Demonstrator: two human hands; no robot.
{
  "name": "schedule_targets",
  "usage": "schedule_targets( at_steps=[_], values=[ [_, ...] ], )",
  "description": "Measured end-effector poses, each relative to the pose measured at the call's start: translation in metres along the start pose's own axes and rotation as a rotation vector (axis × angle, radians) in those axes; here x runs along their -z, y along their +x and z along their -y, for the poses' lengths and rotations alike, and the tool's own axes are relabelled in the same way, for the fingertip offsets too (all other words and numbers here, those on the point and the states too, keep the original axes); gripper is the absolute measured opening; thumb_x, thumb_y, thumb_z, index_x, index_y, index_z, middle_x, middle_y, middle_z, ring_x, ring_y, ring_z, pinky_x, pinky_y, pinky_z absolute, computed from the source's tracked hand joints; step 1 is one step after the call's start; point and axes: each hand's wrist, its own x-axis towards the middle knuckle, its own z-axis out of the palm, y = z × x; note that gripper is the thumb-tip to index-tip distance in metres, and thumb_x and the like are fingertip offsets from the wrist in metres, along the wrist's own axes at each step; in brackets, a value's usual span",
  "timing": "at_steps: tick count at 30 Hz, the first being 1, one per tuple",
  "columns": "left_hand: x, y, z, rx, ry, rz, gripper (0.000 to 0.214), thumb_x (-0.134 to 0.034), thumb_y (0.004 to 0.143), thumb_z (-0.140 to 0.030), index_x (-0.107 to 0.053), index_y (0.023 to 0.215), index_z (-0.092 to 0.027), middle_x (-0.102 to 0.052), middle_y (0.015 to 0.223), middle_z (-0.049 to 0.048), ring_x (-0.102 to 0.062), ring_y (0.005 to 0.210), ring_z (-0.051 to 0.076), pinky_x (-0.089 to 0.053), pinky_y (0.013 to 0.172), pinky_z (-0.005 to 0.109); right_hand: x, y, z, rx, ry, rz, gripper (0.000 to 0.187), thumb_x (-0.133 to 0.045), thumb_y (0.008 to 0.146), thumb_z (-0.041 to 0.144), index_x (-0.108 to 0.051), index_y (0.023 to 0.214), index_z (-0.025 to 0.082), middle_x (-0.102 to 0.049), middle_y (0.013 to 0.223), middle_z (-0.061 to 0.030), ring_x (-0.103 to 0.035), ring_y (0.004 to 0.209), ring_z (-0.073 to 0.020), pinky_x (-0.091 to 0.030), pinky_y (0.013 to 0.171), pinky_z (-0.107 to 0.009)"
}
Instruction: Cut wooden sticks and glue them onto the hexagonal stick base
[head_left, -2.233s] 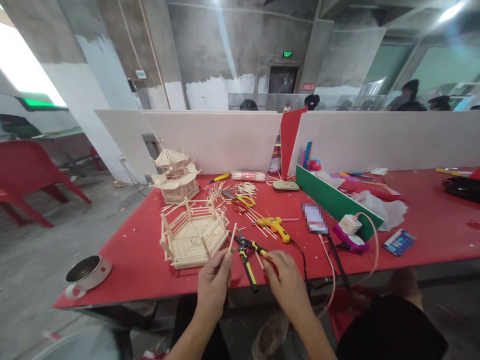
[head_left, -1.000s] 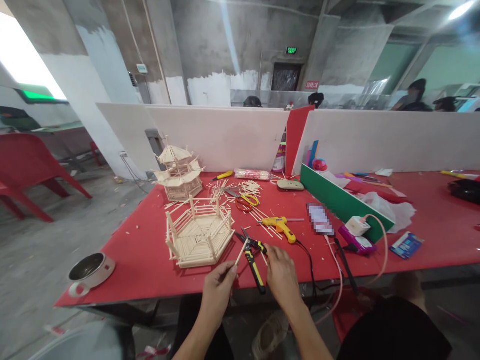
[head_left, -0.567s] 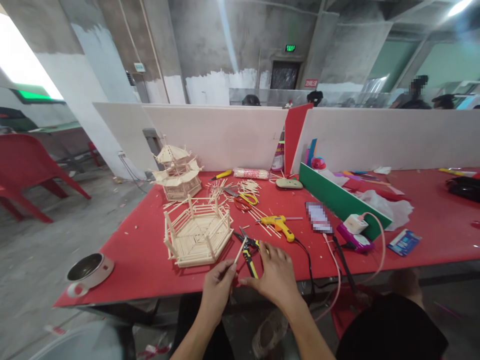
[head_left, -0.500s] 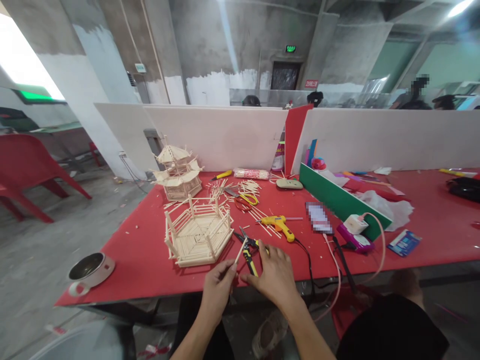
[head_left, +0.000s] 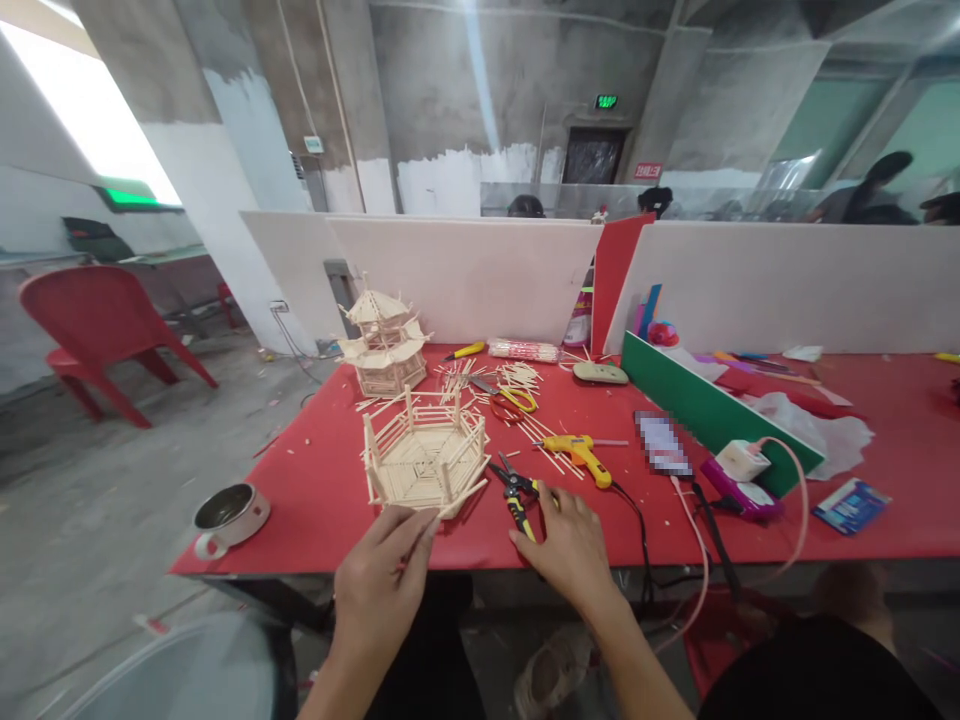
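My left hand (head_left: pixel 382 575) is closed in a pinch on a thin wooden stick (head_left: pixel 466 497), which slants up to the right along the front rim of a six-sided stick frame (head_left: pixel 424 465) with upright posts. Whether the stick touches the frame, I cannot tell. Over the handles of the yellow-and-black pliers (head_left: pixel 517 508) lies my right hand (head_left: pixel 570 545), its thumb and forefinger spread apart. The pliers rest on the red table with jaws and handles apart. A yellow glue gun (head_left: pixel 577 455) lies beyond my right hand.
Behind the frame stands a stick pagoda (head_left: pixel 382 345). Loose sticks (head_left: pixel 517 378) and scissors (head_left: pixel 514 402) lie mid-table. A mug (head_left: pixel 232 515) sits near the left front corner. To the right are a phone (head_left: pixel 662 443), a power strip (head_left: pixel 739 490) with cables and a green board (head_left: pixel 712 410).
My left hand has moved left with the stick, from beside the pliers to the frame's front edge. My right hand stays over the pliers. The view has shifted slightly.
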Motion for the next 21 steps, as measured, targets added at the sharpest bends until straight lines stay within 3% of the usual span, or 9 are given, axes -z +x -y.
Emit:
schedule_targets(
  at_steps=[5,8,11,15,18,21],
  values=[
    [0.023,0.005,0.015,-0.095,0.132,-0.062,0.021,-0.057,0.092,-0.025,-0.075,0.104,-0.023,-0.071,0.094,0.0049,-0.068,0.084,0.016,-0.052,0.074,0.024,0.001,-0.001,0.000,0.012,0.127,-0.121,0.064,-0.065,0.081,0.050,-0.058,0.135,0.016,-0.059,0.133,-0.0181,-0.050,0.122,-0.0349,-0.036,0.100,-0.048],
    [0.026,0.007,0.022,-0.103,0.132,-0.103,0.017,-0.059,0.092,-0.024,-0.075,0.098,-0.022,-0.072,0.090,0.0049,-0.067,0.081,0.016,-0.052,0.073,0.026,0.006,-0.007,0.015,0.026,0.480,-0.202,0.040,-0.056,0.089,0.046,-0.071,0.115,0.020,-0.069,0.114,-0.0130,-0.059,0.108,-0.0288,-0.042,0.095,-0.042],
    [0.026,0.007,0.028,-0.097,0.096,-0.146,0.010,-0.063,0.089,-0.022,-0.073,0.090,-0.020,-0.072,0.086,0.0046,-0.067,0.080,0.017,-0.052,0.077,0.027,0.009,-0.014,0.048,0.044,0.964,-0.052,0.036,-0.056,0.089,0.050,-0.077,0.093,0.021,-0.074,0.088,-0.0077,-0.064,0.083,-0.0221,-0.048,0.077,-0.032],
    [0.030,0.007,0.036,-0.149,0.093,-0.142,0.009,-0.064,0.088,-0.018,-0.073,0.091,-0.020,-0.073,0.088,0.0045,-0.066,0.081,0.016,-0.051,0.076,0.027,0.006,-0.015,0.104,-0.078,1.414,0.108,0.037,-0.069,0.078,0.052,-0.078,0.087,0.017,-0.068,0.068,-0.0018,-0.056,0.063,-0.0159,-0.045,0.062,-0.027],
    [0.034,0.011,0.043,-0.201,0.100,-0.116,0.012,-0.063,0.089,-0.015,-0.073,0.093,-0.020,-0.073,0.087,0.0043,-0.065,0.080,0.016,-0.050,0.075,0.028,0.006,-0.008,0.137,-0.156,1.610,0.134,0.038,-0.073,0.074,0.053,-0.075,0.076,0.016,-0.060,0.059,0.0016,-0.046,0.055,-0.0114,-0.038,0.053,-0.024],
    [0.038,0.017,0.050,-0.243,0.114,-0.082,0.014,-0.062,0.089,-0.014,-0.073,0.094,-0.021,-0.074,0.088,0.0046,-0.064,0.080,0.017,-0.049,0.076,0.030,0.006,0.000,0.154,-0.199,1.679,0.123,0.038,-0.074,0.072,0.054,-0.069,0.065,0.016,-0.051,0.052,0.0037,-0.038,0.051,-0.0096,-0.030,0.048,-0.023]
  ],
)
